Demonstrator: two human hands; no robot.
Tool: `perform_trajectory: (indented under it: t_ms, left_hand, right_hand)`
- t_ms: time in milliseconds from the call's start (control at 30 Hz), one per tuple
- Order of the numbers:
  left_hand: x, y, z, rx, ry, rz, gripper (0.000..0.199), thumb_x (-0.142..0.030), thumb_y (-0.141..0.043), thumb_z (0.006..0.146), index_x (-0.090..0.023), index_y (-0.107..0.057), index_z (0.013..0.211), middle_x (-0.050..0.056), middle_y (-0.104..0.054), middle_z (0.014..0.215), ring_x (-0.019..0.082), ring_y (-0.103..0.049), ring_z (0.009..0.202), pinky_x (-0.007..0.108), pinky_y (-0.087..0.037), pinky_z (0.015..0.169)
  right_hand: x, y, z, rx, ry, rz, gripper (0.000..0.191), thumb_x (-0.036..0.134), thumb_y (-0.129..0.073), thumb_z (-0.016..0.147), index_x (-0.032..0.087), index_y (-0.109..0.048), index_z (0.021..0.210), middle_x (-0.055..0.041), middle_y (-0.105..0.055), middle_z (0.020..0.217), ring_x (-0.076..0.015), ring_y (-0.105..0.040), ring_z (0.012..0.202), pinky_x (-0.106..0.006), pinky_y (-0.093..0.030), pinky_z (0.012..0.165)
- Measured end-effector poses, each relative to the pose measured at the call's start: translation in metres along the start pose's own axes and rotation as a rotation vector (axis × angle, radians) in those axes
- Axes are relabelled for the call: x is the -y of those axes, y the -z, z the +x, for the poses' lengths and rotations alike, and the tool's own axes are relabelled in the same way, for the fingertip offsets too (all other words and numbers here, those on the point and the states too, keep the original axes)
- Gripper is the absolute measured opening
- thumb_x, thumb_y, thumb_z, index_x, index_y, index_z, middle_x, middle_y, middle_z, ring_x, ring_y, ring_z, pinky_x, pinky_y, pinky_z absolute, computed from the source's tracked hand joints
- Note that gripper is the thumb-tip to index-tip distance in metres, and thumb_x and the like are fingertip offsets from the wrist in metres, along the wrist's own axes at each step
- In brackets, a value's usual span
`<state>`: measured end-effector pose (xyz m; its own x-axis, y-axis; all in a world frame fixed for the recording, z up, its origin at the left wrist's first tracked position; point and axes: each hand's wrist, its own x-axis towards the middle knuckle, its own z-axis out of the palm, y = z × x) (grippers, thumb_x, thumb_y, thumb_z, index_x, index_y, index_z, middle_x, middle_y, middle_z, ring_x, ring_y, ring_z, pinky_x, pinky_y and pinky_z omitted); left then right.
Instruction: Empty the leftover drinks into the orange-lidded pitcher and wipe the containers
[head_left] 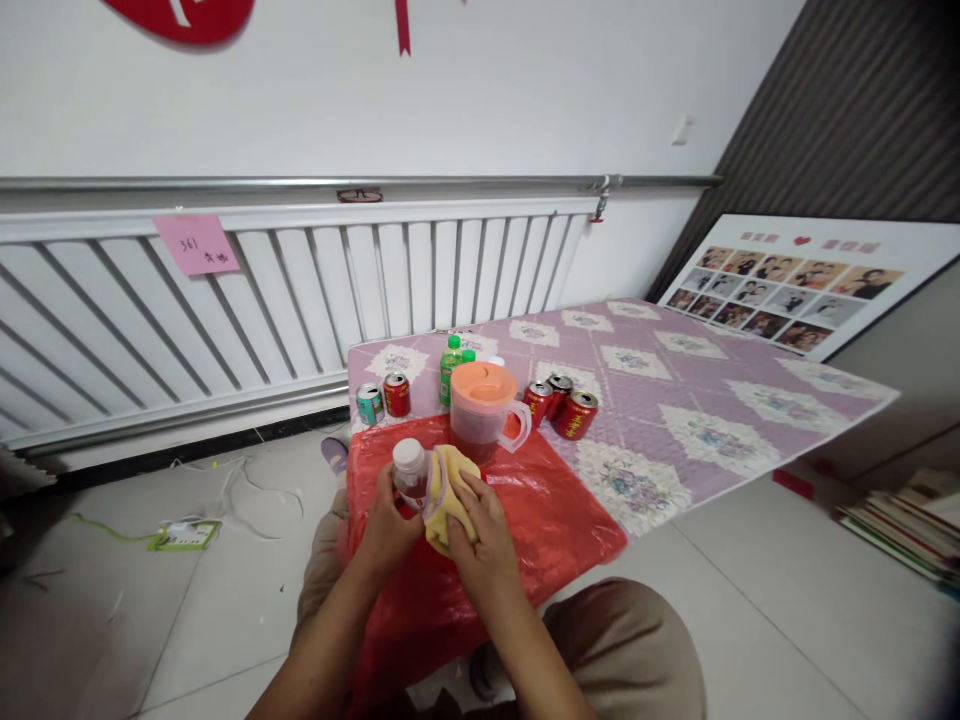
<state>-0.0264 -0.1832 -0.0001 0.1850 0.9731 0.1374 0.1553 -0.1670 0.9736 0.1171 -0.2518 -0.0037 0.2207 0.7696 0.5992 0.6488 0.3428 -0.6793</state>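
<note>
My left hand (390,525) is wrapped round a clear plastic bottle (409,470) with a white cap, held upright above a red plastic sheet (555,530). In my right hand (481,530) is a folded yellow cloth (444,490) with a pale purple edge, pressed against the bottle's right side. Just beyond the cloth stands a clear pitcher (474,420) with an orange lid and its handle to the right. The lower part of the bottle is hidden by my fingers and the cloth.
Left of the pitcher are a teal can (370,404) and a red can (397,395). Green-capped bottles (450,370) stand behind it. Several cans, including a front red can (577,415), are to its right on the floral tablecloth (705,435). A white radiator (300,285) lines the wall.
</note>
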Motion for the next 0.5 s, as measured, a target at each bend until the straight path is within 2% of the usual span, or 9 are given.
perform_trajectory:
  t_ms: [100, 267, 367, 500]
  left_hand:
    - [0.006, -0.004, -0.001, -0.044, 0.009, 0.049, 0.073, -0.03, -0.076, 0.069, -0.02, -0.041, 0.132, 0.013, -0.059, 0.13, 0.026, -0.064, 0.111, 0.041, -0.054, 0.095]
    - [0.016, -0.008, -0.004, -0.09, 0.034, -0.001, 0.073, -0.03, -0.074, 0.072, -0.022, -0.039, 0.134, 0.01, -0.06, 0.129, 0.023, -0.067, 0.106, 0.038, -0.056, 0.092]
    - [0.022, -0.011, -0.004, -0.15, 0.011, 0.046, 0.076, -0.029, -0.075, 0.071, -0.023, -0.038, 0.137, 0.011, -0.057, 0.134, 0.024, -0.065, 0.112, 0.037, -0.055, 0.094]
    - [0.032, -0.018, -0.002, -0.175, -0.049, 0.091, 0.082, -0.027, -0.078, 0.069, -0.022, -0.039, 0.141, 0.013, -0.056, 0.136, 0.029, -0.06, 0.119, 0.043, -0.053, 0.098]
  right_hand:
    - [-0.003, -0.002, 0.0, 0.033, -0.026, 0.018, 0.044, 0.018, -0.052, 0.087, 0.024, -0.064, 0.129, -0.0132, -0.057, 0.138, -0.0262, -0.055, 0.128, -0.046, -0.048, 0.106]
    - [-0.023, -0.008, -0.004, 0.116, -0.161, 0.047, 0.044, 0.018, -0.055, 0.08, 0.02, -0.07, 0.122, -0.0153, -0.063, 0.13, -0.0287, -0.059, 0.122, -0.048, -0.048, 0.105]
    - [-0.028, -0.007, -0.006, 0.081, -0.229, 0.083, 0.043, 0.021, -0.054, 0.082, 0.018, -0.069, 0.123, -0.0161, -0.063, 0.129, -0.028, -0.06, 0.121, -0.048, -0.048, 0.105]
    - [-0.02, -0.004, -0.002, -0.02, -0.257, 0.153, 0.041, 0.027, -0.052, 0.089, 0.018, -0.066, 0.127, -0.0161, -0.058, 0.136, -0.0267, -0.055, 0.128, -0.047, -0.046, 0.108]
